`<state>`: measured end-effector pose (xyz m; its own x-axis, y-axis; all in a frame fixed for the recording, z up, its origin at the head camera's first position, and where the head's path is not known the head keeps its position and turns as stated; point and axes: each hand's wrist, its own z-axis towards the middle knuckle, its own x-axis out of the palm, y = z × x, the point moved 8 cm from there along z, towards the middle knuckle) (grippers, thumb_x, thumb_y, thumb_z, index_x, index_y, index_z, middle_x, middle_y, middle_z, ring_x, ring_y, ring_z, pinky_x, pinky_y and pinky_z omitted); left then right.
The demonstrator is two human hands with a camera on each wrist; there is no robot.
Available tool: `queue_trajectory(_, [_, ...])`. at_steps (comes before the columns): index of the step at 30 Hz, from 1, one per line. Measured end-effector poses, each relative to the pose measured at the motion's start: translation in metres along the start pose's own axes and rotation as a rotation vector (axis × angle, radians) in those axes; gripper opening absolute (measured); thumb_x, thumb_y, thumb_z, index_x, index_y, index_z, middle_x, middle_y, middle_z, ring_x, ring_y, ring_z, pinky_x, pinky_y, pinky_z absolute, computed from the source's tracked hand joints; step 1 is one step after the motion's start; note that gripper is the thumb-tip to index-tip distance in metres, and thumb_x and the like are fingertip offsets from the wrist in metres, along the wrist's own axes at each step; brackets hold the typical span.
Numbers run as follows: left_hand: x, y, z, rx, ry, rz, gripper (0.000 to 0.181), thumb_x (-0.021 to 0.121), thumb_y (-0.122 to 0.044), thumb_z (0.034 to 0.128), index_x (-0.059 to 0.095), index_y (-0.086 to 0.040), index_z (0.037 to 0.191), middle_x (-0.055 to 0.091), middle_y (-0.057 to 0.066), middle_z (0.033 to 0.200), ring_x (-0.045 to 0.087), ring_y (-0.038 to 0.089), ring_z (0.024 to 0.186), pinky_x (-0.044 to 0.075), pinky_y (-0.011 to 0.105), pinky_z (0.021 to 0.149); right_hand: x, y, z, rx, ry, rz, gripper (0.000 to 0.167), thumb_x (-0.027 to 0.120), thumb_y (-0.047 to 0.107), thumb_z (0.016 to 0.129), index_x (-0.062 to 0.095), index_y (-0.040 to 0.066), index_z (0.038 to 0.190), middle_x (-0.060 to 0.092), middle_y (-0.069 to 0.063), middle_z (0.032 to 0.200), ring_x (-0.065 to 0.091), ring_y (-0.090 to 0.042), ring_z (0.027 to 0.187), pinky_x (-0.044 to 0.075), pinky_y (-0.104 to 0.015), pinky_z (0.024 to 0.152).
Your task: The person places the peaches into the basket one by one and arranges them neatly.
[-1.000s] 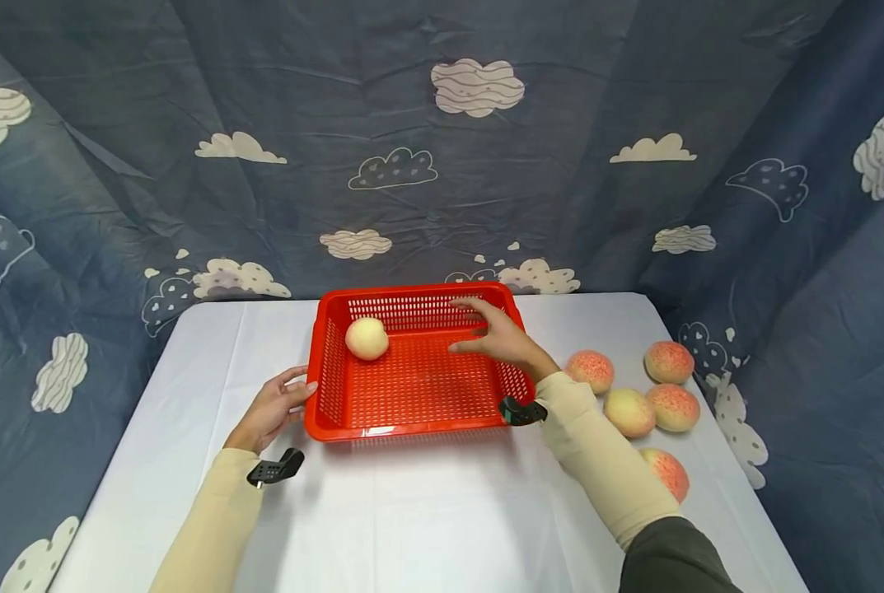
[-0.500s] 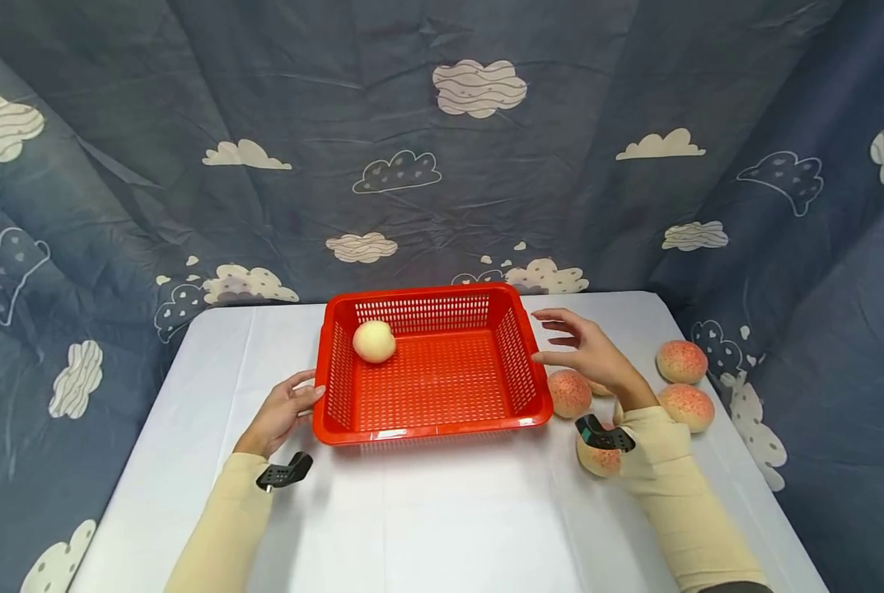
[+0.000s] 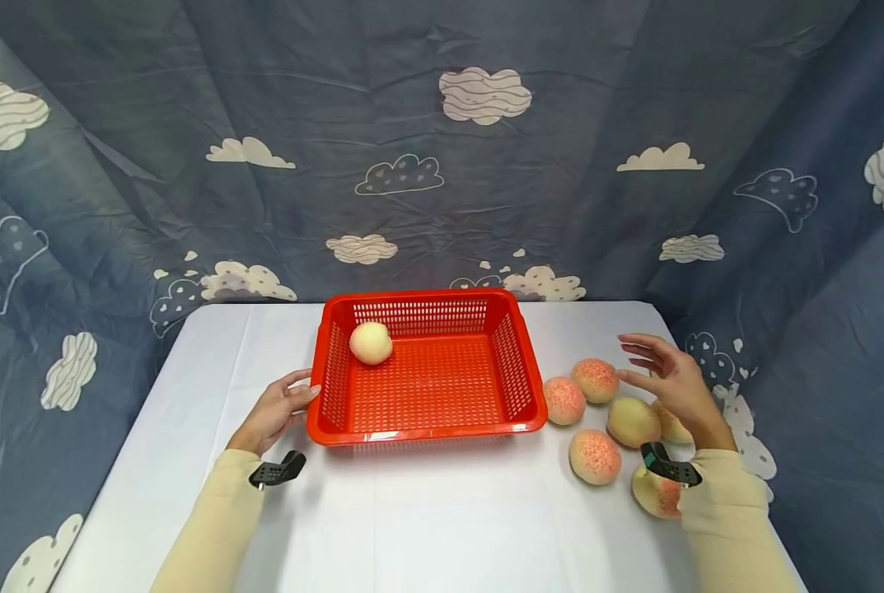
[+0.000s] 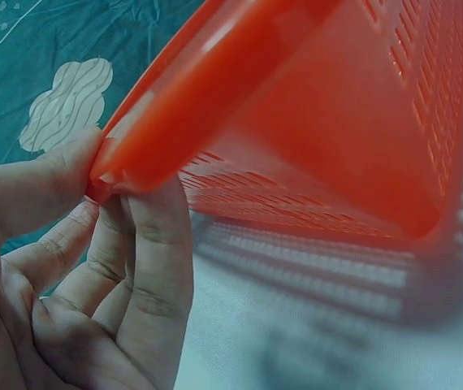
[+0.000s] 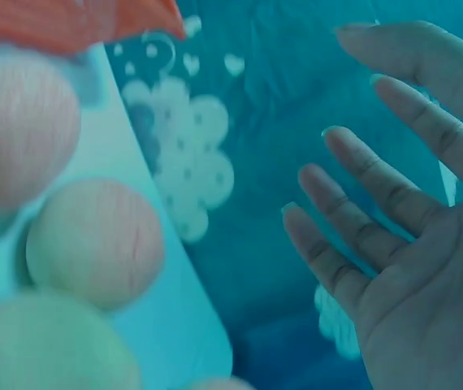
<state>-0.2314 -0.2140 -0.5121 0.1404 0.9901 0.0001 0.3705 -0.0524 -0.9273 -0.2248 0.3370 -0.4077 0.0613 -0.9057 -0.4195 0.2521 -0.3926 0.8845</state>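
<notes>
A red perforated plastic basket (image 3: 427, 387) sits on the white tablecloth, one pale yellow peach (image 3: 371, 343) lying in its back left part. My left hand (image 3: 274, 412) pinches the basket's left rim; in the left wrist view, the thumb lies on top of the rim (image 4: 158, 154) and fingers curl beneath. Out at the right, my right hand (image 3: 671, 383) is over a group of red-and-yellow peaches, with fingers spread and nothing held. Of these, one peach (image 3: 633, 422) lies just left of that hand, and another peach (image 3: 671, 424) is partly hidden by it.
One peach (image 3: 563, 401) lies close against the basket's right side. Nearer the front are another peach (image 3: 595, 457) and a peach (image 3: 657, 492) partly behind the right wrist. A dark cloud-patterned curtain (image 3: 412, 206) hangs behind the table.
My right hand has moved from above the basket's right part out to the right, over the peaches. The left hand stays on the rim, and the peach in the basket keeps its place.
</notes>
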Motion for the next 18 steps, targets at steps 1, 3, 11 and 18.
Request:
queue_trajectory(1, [0.001,0.000,0.000,0.000,0.001,0.001,0.059,0.059,-0.013,0.0967,0.029,0.003,0.145,0.062,0.001,0.098,0.063,0.008,0.082,0.054,0.026,0.072,-0.005,-0.004,-0.004,0.012,-0.020,-0.006,0.054,0.068,-0.003,0.086,0.045,-0.006,0.135,0.053,0.010,0.127,0.050,-0.002,0.116,0.042,-0.010,0.090])
queue_trajectory(3, [0.001,0.001,0.001,-0.002,-0.003,-0.001,0.058,0.059,-0.013,0.0965,0.030,0.003,0.144,0.062,0.001,0.099,0.063,0.008,0.082,0.054,0.026,0.072,-0.016,-0.012,-0.012,0.043,-0.059,-0.026,0.053,0.068,-0.002,0.087,0.047,-0.005,0.135,0.054,0.014,0.124,0.051,0.000,0.113,0.042,-0.008,0.088])
queue_trajectory(11, [0.002,-0.001,0.000,0.007,0.008,-0.004,0.057,0.056,-0.009,0.0974,0.028,0.005,0.145,0.061,0.000,0.096,0.062,0.006,0.079,0.054,0.024,0.070,-0.044,-0.041,-0.039,0.167,-0.145,-0.107,0.055,0.071,0.007,0.087,0.049,0.003,0.137,0.055,0.019,0.121,0.050,0.007,0.107,0.040,-0.005,0.084])
queue_trajectory(18, [0.003,-0.001,0.000,0.000,0.005,-0.019,0.057,0.056,-0.010,0.0972,0.028,0.005,0.144,0.061,-0.002,0.094,0.063,0.007,0.079,0.054,0.024,0.070,-0.064,-0.064,-0.059,0.236,-0.255,-0.116,0.056,0.073,0.011,0.086,0.051,0.005,0.136,0.053,0.020,0.119,0.047,0.006,0.108,0.035,-0.004,0.088])
